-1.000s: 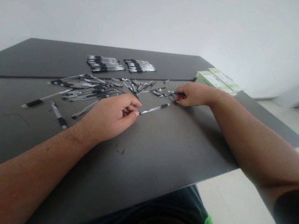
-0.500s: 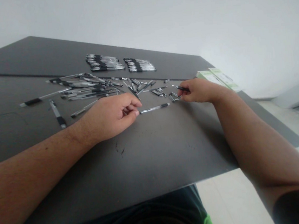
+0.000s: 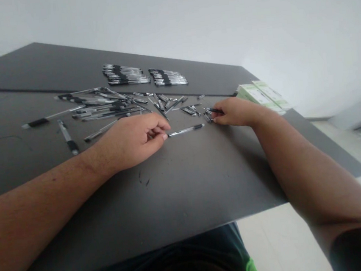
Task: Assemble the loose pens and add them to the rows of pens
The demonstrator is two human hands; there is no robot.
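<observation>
My left hand (image 3: 139,137) is closed, thumb and fingers pinched at the near end of a clear pen with a black grip (image 3: 185,130), which points right, low over the tabletop. My right hand (image 3: 229,111) is closed around another pen with a black grip (image 3: 212,110), its thin tip showing to the left of the fingers. The thumb and fingertips of that hand are down by a few small pen caps (image 3: 207,116); whether they touch one is hard to make out. More loose caps (image 3: 189,111) lie between the two hands.
Loose pens (image 3: 101,109) are heaped beyond my left forearm, with a single pen (image 3: 68,138) at the left. Two neat stacks of pens, left (image 3: 126,74) and right (image 3: 168,77), lie farther back. Green-and-white boxes (image 3: 261,95) stand behind my right hand on the dark table (image 3: 185,186).
My right hand has moved a little left and down with its pen, closer to the small caps. My left hand and its pen have stayed almost where they were.
</observation>
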